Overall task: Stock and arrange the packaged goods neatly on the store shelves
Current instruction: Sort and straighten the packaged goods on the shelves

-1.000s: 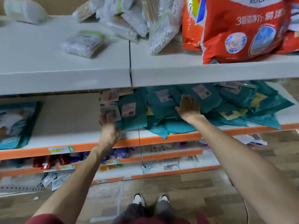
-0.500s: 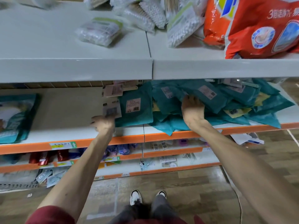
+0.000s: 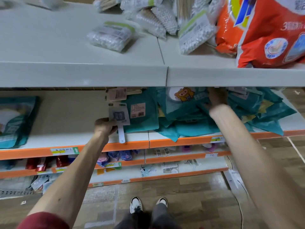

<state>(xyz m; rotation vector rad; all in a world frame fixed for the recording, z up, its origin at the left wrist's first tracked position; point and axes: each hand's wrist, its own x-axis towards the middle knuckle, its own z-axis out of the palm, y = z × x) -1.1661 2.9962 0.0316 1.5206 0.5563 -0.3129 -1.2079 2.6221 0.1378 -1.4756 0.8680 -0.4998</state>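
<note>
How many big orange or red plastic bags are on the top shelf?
2: one orange plastic bag behind, one red plastic bag in front, at the right edge. More may be hidden beyond the frame.

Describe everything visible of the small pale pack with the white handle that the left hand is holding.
The carded pack is a flat, pale, glossy card with a dark blue-grey square at its centre and a dark strip along the top. A white handle with a hole at its end reaches down to the orange shelf edge. The pack stands nearly upright in front of a teal packet. The left hand pinches its lower left corner.
</note>
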